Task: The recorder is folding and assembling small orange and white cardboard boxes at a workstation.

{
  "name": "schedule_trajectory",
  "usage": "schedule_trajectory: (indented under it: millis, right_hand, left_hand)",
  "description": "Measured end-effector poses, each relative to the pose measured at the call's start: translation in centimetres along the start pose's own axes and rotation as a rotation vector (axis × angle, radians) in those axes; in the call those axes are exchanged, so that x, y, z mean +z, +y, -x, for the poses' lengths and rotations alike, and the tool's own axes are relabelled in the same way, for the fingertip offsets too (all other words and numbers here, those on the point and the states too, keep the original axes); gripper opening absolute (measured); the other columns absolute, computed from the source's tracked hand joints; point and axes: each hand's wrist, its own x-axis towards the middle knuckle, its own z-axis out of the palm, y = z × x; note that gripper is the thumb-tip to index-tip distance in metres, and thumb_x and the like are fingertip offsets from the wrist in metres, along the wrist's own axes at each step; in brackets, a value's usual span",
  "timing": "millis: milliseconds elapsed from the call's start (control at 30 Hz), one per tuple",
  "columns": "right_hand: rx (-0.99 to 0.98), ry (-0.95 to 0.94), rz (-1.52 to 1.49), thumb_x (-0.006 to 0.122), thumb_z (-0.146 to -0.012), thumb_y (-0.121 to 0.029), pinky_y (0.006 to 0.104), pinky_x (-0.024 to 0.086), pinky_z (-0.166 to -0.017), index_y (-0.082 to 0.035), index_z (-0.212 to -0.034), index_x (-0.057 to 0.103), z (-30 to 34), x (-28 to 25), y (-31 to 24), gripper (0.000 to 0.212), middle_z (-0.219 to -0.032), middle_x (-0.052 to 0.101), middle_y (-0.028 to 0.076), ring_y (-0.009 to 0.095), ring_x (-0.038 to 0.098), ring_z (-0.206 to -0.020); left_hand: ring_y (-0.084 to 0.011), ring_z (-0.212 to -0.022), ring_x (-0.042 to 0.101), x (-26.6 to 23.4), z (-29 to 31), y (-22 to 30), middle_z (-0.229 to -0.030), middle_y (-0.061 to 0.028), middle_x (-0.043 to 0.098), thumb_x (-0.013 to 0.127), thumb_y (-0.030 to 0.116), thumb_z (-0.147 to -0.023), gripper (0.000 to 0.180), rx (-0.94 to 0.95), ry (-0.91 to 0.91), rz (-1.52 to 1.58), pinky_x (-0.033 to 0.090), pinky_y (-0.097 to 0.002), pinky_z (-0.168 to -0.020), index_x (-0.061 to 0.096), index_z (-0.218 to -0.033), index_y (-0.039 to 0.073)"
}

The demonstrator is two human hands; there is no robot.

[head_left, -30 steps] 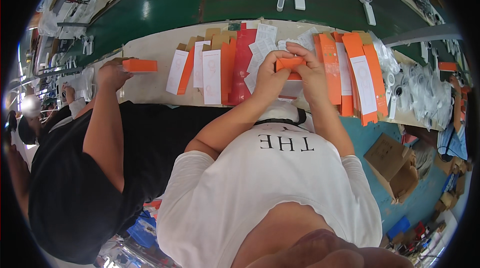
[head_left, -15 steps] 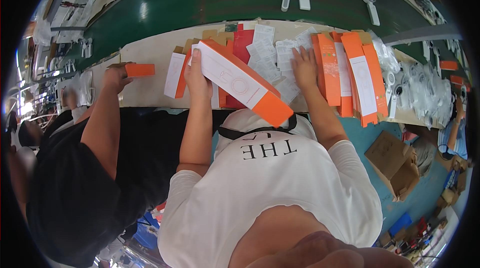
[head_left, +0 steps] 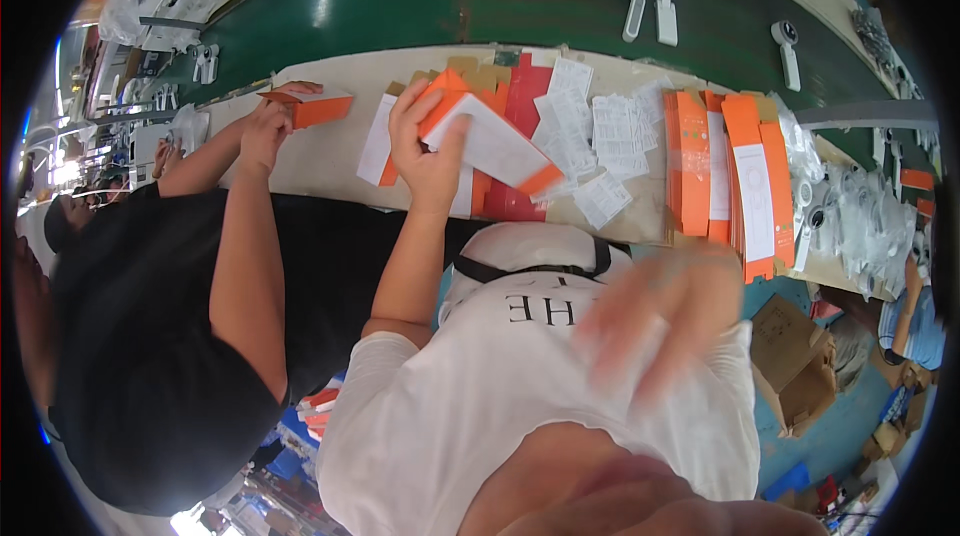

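Note:
My left hand (head_left: 430, 164) is closed around an orange and white carton (head_left: 495, 144), holding it tilted above the table with its thumb on the white face. My right hand (head_left: 672, 314) is raised in front of my chest, apart from the table; motion smears its fingers, and whether it holds anything does not show. Printed paper leaflets (head_left: 620, 131) lie loosely spread beyond it. Beside them on the right is a row of flat orange and white cartons (head_left: 745, 171). More cartons (head_left: 376, 141) and a red sheet (head_left: 526, 96) lie around and under the held carton.
A green conveyor belt (head_left: 400, 1) runs along the far side, carrying several white handheld fans (head_left: 667, 11). Bagged fans (head_left: 860, 216) are heaped at the right. A co-worker's hands (head_left: 268, 131) handle an orange carton (head_left: 322, 110) at left. An open cardboard box (head_left: 795, 366) stands on the floor.
My right hand has left the leaflets and come back toward my chest. The carton in my left hand has turned, its white face now tilted differently. The co-worker's second hand has reached their carton.

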Motion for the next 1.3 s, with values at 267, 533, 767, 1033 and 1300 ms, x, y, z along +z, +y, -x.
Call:
schedule_trajectory:
  millis: [267,533,767,1033,1300]
  right_hand:
    - [0.182,0.768,1.044,0.058,-0.081,-0.019,0.0452,0.032,-0.097,-0.013,-0.102,0.064,-1.5,2.4,25.5,0.023,-0.124,0.049,0.01,0.035,0.036,-0.12]
    - [0.158,0.691,0.991,0.065,-0.075,-0.02,0.0434,0.032,-0.099,-0.02,-0.103,0.065,-0.9,1.9,25.1,0.028,-0.125,0.048,0.008,0.037,0.036,-0.12]
    - [0.14,0.77,0.927,0.067,-0.073,-0.02,0.0419,0.03,-0.1,-0.021,-0.102,0.066,-0.9,2.0,26.3,0.029,-0.128,0.047,0.004,0.035,0.033,-0.122]
    - [-0.049,0.888,0.853,0.064,-0.076,-0.013,0.0395,0.033,-0.096,-0.016,-0.099,0.067,-0.8,1.6,23.6,0.023,-0.12,0.05,0.01,0.032,0.039,-0.116]
    - [-0.691,0.555,1.015,0.063,-0.065,-0.011,0.0317,0.04,-0.07,-0.014,-0.089,0.067,0.4,1.9,7.4,0.024,-0.084,0.057,0.0,0.02,0.053,-0.082]
  left_hand:
    - [-0.0217,-0.096,0.056,2.6,3.2,-4.3,-0.104,-0.0084,0.058,0.051,0.034,-0.088,0.036,-1.43,-0.102,1.108,0.047,-0.0362,-0.083,0.052,-0.111,0.006]
    - [-0.0265,-0.087,0.059,5.8,5.8,-2.9,-0.098,-0.0126,0.059,0.039,0.025,-0.092,0.027,-1.634,-0.054,1.42,0.05,-0.0402,-0.078,0.052,-0.104,0.005]
    - [-0.0276,-0.092,0.058,7.3,7.7,-5.3,-0.104,-0.0133,0.057,0.035,0.028,-0.093,0.031,-1.644,-0.026,1.443,0.05,-0.0417,-0.079,0.05,-0.109,0.005]
    - [-0.0282,-0.1,0.055,8.0,8.0,-5.1,-0.109,-0.0131,0.056,0.031,0.032,-0.094,0.036,-1.7,0.031,1.28,0.045,-0.0453,-0.087,0.048,-0.112,0.007]
    - [-0.0293,-0.105,0.048,8.5,8.7,-4.4,-0.115,-0.0105,0.047,0.046,0.034,-0.089,0.037,-1.773,0.116,1.227,0.045,-0.0508,-0.085,0.046,-0.115,0.008]
